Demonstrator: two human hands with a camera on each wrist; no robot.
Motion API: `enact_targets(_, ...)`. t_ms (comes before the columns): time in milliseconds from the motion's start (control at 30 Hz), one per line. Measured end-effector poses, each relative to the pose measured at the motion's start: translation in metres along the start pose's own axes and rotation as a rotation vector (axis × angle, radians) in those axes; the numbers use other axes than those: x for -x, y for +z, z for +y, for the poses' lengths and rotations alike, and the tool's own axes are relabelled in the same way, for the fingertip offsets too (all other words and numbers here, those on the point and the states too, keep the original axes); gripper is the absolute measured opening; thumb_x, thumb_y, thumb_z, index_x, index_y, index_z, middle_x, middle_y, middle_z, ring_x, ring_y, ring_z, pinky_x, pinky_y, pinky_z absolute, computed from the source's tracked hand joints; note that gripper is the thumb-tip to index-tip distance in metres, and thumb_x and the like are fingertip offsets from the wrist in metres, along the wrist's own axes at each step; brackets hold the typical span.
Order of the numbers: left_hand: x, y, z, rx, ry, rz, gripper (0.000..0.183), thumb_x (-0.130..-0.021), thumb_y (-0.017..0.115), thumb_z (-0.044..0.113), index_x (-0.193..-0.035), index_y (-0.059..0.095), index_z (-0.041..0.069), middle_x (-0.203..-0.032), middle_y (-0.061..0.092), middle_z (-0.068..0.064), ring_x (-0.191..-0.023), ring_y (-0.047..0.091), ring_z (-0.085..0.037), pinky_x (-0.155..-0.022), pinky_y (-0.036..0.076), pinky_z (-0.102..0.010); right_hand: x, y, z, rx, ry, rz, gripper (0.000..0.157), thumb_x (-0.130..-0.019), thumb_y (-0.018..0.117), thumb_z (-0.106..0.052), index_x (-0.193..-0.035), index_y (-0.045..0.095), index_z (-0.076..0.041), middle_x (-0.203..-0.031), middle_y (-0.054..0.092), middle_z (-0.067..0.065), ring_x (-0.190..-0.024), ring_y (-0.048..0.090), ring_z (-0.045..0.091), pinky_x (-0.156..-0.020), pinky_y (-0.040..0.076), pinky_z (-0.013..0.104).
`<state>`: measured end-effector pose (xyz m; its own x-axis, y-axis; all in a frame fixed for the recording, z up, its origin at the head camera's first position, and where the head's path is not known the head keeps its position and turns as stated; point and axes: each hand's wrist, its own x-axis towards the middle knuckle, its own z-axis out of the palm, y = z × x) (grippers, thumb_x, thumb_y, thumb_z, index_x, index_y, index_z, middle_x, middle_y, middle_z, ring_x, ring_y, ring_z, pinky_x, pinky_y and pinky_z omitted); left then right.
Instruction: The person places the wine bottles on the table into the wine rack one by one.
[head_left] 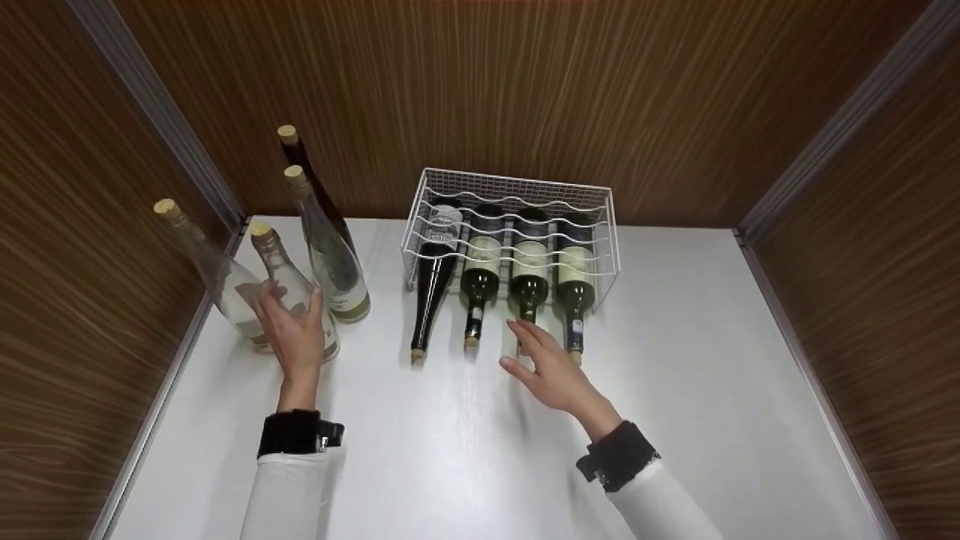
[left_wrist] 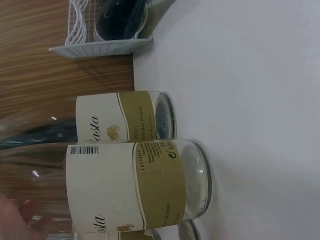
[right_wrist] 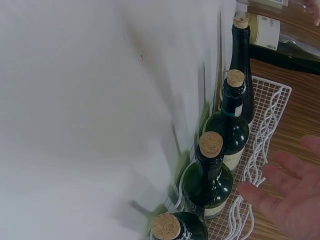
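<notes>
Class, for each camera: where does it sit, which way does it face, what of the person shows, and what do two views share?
Head: on the head, facing forward and down at the wire rack; left hand, right hand and sleeves show.
Left wrist: worn there, facing clear bottles; part of left hand shows.
Right wrist: worn there, facing racked bottles; both hands show in part.
Head and right wrist share the racked bottles.

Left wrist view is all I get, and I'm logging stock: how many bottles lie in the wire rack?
Observer: Four dark bottles lie side by side in the wire rack.
Operator: Is the right hand holding anything?
Observer: No, it is empty.
Operator: Is the clear bottle in the left hand stoppered?
Observer: Yes, the head view shows a cork in its top.
</notes>
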<state>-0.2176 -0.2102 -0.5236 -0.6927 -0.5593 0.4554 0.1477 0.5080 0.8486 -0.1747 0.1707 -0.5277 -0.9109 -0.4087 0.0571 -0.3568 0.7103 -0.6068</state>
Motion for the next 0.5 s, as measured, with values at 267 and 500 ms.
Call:
enact_targets(267,0.015,0.003,0.007,0.034,0.167,-0.040,0.056,-0.084,0.078,0.010,-0.127,0.047,-0.008,-0.116,0.046,-0.028,-0.111,0.047,-0.041,-0.097,0.038,-0.049,0.000,0.000,-0.003,-0.056,0.018,-0.024,0.071,-0.100,0.045,-0.056,-0.155,0.032,-0.013,-0.157,0.027,0.014,-0.141,0.029,0.035,-0.107,0.030,0.060)
enact_targets(500,0.030,0.009,0.016,0.018,0.264,-0.076,0.054,-0.079,0.083,0.009,-0.124,0.056,-0.002,-0.114,0.052,-0.022,-0.110,0.053,-0.038,-0.090,0.044,-0.053,-0.003,0.000,-0.003,-0.189,0.033,-0.059,0.065,-0.101,0.046,-0.051,-0.154,0.033,-0.014,-0.156,0.029,0.014,-0.132,0.043,0.038,-0.104,0.036,0.057)
